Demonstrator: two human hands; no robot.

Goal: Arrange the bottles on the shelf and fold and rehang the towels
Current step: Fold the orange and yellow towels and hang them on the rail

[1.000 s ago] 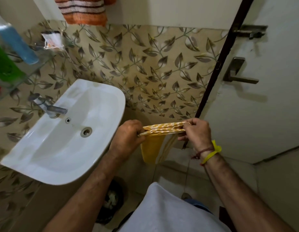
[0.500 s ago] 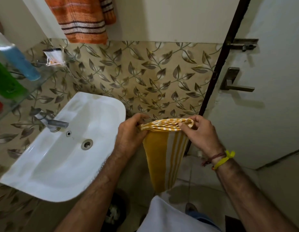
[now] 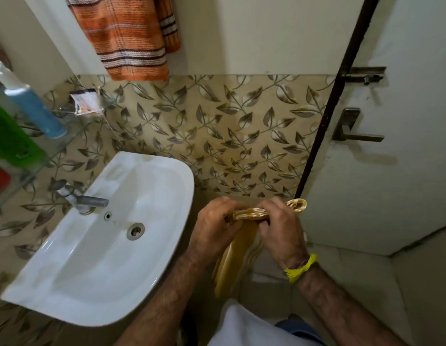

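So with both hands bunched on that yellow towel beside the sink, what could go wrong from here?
1. The left hand and right hand pinch only the top edge of the yellow towel; the stacked folds could slip apart.
2. Its loose tail hangs low toward the floor and may brush it.
3. One end loops out past the right hand, uneven, so the fold may come out crooked.

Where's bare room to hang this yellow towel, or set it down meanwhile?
Free: the plain wall right of the orange striped towel, up to the door frame; the basin around its drain. Crowded: the glass shelf with the blue bottle and green bottle.
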